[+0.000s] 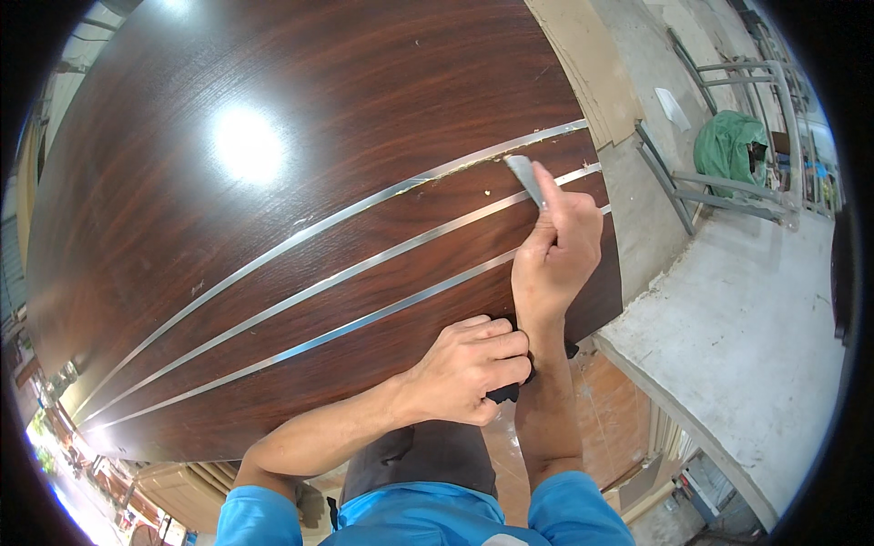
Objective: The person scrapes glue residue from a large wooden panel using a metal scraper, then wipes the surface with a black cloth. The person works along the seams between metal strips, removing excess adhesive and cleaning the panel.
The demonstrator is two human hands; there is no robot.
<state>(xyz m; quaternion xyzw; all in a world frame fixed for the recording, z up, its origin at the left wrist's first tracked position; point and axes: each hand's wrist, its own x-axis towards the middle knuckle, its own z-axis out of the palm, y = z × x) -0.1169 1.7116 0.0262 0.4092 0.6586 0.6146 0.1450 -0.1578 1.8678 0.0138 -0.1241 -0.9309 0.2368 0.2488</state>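
A dark brown wood-grain panel [382,109] lies in front of me, with three thin silver metal strips [401,245] running across it. My right hand [560,241] grips a flat metal scraper [525,177], its blade resting on the panel just below the uppermost strip. Yellowish crumbs [487,193] lie along that strip and near the blade. Close beside my right wrist, my left hand [473,364] is closed at the panel's near edge. Its fingers are curled on a dark black item [503,393], mostly hidden, whose kind I cannot make out.
Beyond the panel's right end is a pale concrete ledge [737,318] with a rough edge. Grey metal frames [678,187] and a green plastic bag [728,150] stand at the far right. Brown cardboard [592,68] lies along the panel's upper right edge.
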